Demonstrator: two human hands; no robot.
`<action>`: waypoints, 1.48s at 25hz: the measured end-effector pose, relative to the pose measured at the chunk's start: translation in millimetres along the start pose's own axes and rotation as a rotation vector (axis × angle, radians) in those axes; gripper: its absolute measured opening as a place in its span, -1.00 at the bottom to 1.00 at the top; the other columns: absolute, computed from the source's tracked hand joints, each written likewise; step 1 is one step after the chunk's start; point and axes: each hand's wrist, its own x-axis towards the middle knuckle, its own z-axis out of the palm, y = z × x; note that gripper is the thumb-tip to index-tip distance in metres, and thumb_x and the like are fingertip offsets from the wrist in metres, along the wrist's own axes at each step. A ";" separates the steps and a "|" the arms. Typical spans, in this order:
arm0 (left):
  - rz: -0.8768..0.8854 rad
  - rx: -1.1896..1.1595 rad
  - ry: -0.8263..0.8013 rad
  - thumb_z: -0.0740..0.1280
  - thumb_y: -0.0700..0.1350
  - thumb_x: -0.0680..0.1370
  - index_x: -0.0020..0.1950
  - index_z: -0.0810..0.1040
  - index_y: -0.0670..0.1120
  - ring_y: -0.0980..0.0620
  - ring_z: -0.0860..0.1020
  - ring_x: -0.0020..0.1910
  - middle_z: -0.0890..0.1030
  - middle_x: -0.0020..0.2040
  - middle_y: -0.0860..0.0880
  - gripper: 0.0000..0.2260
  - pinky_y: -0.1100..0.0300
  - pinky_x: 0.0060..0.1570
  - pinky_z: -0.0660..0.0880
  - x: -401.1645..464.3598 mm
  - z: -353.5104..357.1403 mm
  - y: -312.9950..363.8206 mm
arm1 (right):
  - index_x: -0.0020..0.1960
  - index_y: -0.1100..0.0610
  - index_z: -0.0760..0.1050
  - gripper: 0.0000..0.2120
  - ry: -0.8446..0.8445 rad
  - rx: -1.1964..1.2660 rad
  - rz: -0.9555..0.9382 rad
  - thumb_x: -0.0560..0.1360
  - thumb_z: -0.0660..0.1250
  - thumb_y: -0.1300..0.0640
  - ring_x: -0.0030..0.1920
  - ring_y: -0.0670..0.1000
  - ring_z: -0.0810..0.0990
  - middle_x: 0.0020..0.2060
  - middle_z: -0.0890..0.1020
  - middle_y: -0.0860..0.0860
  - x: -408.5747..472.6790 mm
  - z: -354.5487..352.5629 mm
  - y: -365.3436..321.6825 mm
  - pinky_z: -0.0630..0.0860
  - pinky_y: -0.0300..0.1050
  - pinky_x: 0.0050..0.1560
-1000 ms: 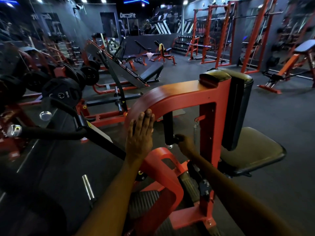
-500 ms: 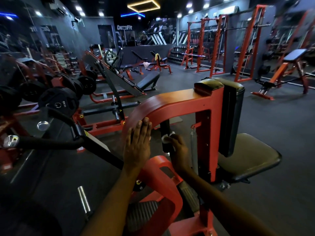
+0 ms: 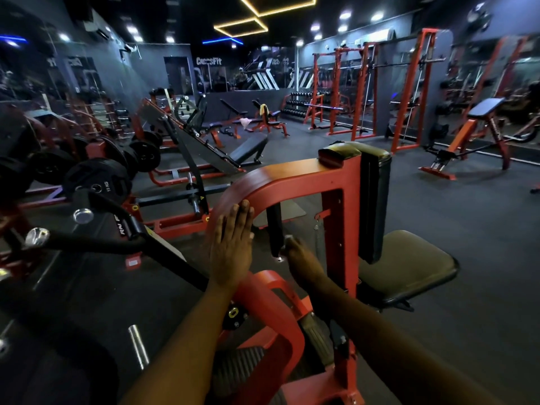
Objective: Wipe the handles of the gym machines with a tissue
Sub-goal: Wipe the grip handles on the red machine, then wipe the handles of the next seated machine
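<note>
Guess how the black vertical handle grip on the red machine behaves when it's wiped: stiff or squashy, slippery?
The black vertical handle grip probably stays rigid: it hangs straight from the red steel frame. Its matte surface suggests rubber or foam, so likely grippy, slightly yielding. The right hand meets its lower end; the left hand lies flat on the frame, perhaps for bracing.

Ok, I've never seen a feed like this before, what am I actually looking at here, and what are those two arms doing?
There is one picture, taken from a camera worn on a person's head, looking forward and down, so the two arms coming in from below are that person's own. No robot is involved. They stand in a gym at a red machine frame with a black seat.

The left hand lies flat, fingers straight, against the curved red frame. The right hand is at the lower end of a black handle that hangs under the frame; a small pale bit at its fingers looks like the tissue, though it is mostly hidden. Other machines and weight plates stand around.
</note>
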 end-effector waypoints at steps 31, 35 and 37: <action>0.441 -0.734 -0.746 0.12 0.02 0.66 0.53 0.24 -0.07 -0.01 0.19 0.51 0.29 0.51 -0.05 -0.56 0.09 0.48 0.10 19.7 -48.0 689.6 | -0.02 0.19 0.57 -0.86 0.146 -0.202 1.359 0.49 0.30 0.15 -0.21 0.03 0.57 -0.17 0.62 0.07 -410.9 -448.7 280.3 0.55 -0.05 -0.21; 0.431 -0.698 -0.807 0.12 0.03 0.66 0.50 0.29 -0.05 0.02 0.31 0.44 0.39 0.44 -0.02 -0.58 0.10 0.42 0.20 35.9 -18.7 765.9 | -0.07 0.20 0.54 -0.88 0.180 -0.260 1.402 0.49 0.31 0.15 -0.20 0.07 0.57 -0.18 0.61 0.08 -431.5 -472.5 360.2 0.51 -0.05 -0.23; 0.421 -0.692 -0.823 0.12 0.03 0.66 0.49 0.31 -0.05 0.01 0.35 0.41 0.41 0.42 -0.01 -0.59 0.10 0.39 0.23 53.5 1.0 803.8 | -0.05 0.19 0.54 -0.87 0.142 -0.294 1.384 0.49 0.31 0.14 -0.18 0.08 0.56 -0.16 0.61 0.08 -437.8 -484.1 406.9 0.54 0.01 -0.15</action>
